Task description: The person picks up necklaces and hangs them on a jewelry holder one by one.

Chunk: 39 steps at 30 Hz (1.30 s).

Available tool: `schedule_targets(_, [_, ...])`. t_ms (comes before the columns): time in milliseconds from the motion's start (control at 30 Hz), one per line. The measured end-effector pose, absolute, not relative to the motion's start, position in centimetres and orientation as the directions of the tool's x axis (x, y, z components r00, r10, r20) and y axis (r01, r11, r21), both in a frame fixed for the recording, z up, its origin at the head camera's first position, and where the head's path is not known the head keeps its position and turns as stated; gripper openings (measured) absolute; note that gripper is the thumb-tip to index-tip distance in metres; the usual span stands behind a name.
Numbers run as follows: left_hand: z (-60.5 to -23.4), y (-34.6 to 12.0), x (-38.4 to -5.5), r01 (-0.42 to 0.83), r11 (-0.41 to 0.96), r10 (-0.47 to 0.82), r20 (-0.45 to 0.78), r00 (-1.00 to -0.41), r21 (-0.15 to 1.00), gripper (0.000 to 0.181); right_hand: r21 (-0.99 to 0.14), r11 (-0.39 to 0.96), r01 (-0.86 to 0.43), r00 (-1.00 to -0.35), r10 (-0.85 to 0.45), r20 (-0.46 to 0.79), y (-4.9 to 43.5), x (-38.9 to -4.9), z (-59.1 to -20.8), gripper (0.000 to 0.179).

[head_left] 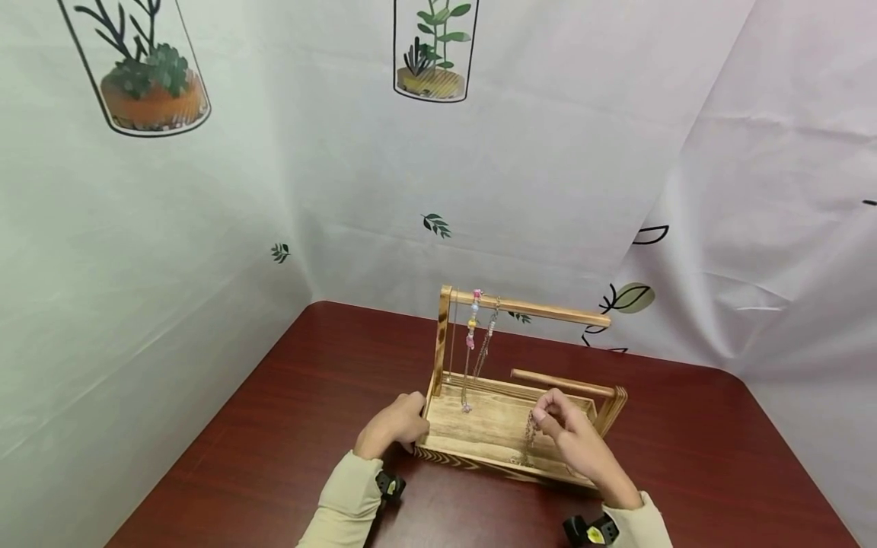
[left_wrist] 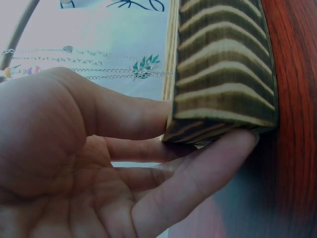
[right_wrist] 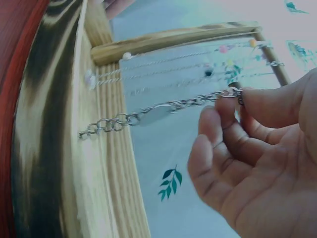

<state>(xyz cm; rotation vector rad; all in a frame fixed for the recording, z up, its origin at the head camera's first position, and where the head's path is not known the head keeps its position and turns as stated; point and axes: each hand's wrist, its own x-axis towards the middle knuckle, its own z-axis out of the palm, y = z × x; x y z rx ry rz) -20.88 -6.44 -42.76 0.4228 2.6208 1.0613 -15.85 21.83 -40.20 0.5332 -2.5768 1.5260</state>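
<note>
A wooden jewelry stand [head_left: 493,415] with a shallow tray base rests on the table. My left hand [head_left: 390,428] holds the tray's left end, its thumb and fingers around the corner in the left wrist view. Between thumb and index finger my right hand [head_left: 578,441] pinches one end of a silver chain bracelet [right_wrist: 154,115], which has a smooth oval plate. The bracelet hangs down into the right part of the tray, its lower end near the front wall. From the upper bar [head_left: 555,310] hang a beaded necklace [head_left: 472,323] and other thin chains [head_left: 488,335] towards the left.
A shorter lower bar [head_left: 565,383] juts leftward from a post at the stand's right end. The dark red table [head_left: 301,396] extends around the stand. Behind it hangs a white cloth [head_left: 548,183] printed with plants.
</note>
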Motion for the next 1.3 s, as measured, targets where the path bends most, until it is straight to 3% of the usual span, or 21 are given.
schedule_targets(333, [-42.7, -6.6, -20.8, 0.162, 0.67, 0.372, -0.138, -0.918, 0.724, 0.014, -0.868, 0.256, -0.426, -0.894, -0.268, 0.36, 21.6, -15.4, -38.7, 0.016])
schedule_targets(1000, [-42.9, -6.5, -20.8, 0.169, 0.655, 0.379, -0.126, -0.917, 0.736, 0.016, -0.777, 0.366, -0.512, -0.859, -0.248, 0.449, 21.0, -15.6, -34.7, 0.006])
schedule_targets(1300, [-42.8, -6.5, -21.2, 0.141, 0.692, 0.377, -0.188, -0.907, 0.708, 0.011, -0.718, 0.426, -0.55, -0.835, -0.256, 0.487, 20.2, -16.0, -32.4, 0.006])
